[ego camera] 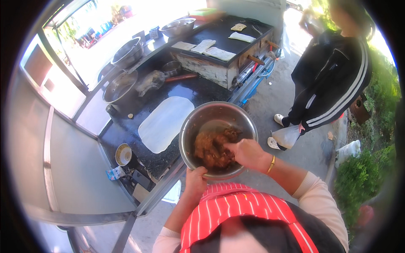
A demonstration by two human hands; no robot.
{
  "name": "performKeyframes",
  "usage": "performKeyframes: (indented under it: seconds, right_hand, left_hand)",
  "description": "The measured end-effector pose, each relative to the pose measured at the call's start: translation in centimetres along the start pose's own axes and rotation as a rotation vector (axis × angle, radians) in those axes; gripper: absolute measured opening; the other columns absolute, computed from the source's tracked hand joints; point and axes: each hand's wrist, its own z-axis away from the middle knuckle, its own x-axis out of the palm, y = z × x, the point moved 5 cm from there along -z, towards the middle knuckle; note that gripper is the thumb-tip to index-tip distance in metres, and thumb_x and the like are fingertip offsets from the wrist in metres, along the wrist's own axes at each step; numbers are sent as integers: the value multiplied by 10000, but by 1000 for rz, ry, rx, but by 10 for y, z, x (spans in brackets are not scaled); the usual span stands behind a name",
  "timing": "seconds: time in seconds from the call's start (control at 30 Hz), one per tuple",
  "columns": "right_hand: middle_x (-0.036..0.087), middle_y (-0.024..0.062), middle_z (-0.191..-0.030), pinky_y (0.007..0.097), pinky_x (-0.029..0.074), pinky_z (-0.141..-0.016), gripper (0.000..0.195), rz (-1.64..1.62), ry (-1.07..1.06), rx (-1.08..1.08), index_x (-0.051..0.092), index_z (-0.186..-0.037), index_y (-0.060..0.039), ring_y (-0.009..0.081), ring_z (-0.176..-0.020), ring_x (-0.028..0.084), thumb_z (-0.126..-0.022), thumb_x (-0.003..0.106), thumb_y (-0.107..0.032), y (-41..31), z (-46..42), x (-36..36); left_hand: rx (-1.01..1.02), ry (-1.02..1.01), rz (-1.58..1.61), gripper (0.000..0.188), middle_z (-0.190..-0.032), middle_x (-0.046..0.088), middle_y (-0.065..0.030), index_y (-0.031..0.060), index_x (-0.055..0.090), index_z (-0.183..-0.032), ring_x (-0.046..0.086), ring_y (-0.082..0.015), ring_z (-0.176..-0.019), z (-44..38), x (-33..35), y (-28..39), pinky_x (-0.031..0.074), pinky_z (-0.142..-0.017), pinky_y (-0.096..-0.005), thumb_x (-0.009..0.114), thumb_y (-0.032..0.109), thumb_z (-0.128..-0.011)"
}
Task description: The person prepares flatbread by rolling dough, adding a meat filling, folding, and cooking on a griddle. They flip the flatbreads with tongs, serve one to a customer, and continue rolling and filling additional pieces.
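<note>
My left hand grips the near rim of a deep stainless steel bowl, held in front of my red striped apron. Inside the bowl lies a reddish-brown, wet food mixture. My right hand reaches over the bowl's right side, its fingers in the mixture; the fingertips are partly hidden, so whether they hold any of it cannot be told. A thin, pale sheet of rolled dough lies flat on the dark, shiny counter just left of the bowl.
Flat dough pieces lie on a black griddle beyond the counter. Metal bowls stand along the left edge, near a rolling pin. A small patterned bowl is at lower left. A person in black stands right, holding a plastic bag.
</note>
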Motion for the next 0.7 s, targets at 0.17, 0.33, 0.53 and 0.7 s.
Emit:
performKeyframes:
  seconds: [0.17,0.33,0.53,0.7]
  right_hand:
    - [708,195,-803,496,550,-692,321,-164,92,-9,717,-1116,-97,382,-789,707,-839,556,-78,-10,5,-23]
    - [712,199,-836,491,560,-706,359,8,-67,-45,721,-1168,-127,390,-800,706,-851,555,-86,-15,-15,9]
    - [722,200,-911,441,565,-718,294,-74,90,-50,751,-1165,-143,377,-798,711,-904,617,-137,-4,-25,-39]
    - [704,219,-919,436,565,-730,297,-122,201,-4,738,-1182,-132,390,-814,700,-913,611,-134,-24,-61,-8]
  left_hand:
    - [-19,10,-2,620,-1203,628,-136,19,517,-1319,633,-300,-1105,1,-15,13,543,-907,-413,464,-175,-733]
    - [49,-15,86,653,-1259,608,-149,24,502,-1344,618,-325,-1130,-10,-20,7,537,-925,-448,466,-178,-724]
    - [13,55,100,673,-1211,618,-116,47,496,-1351,617,-269,-1114,-3,-42,18,528,-861,-376,490,-154,-708]
    - [62,29,70,664,-1260,621,-151,9,522,-1332,622,-310,-1145,-15,-41,17,538,-926,-421,467,-173,-696]
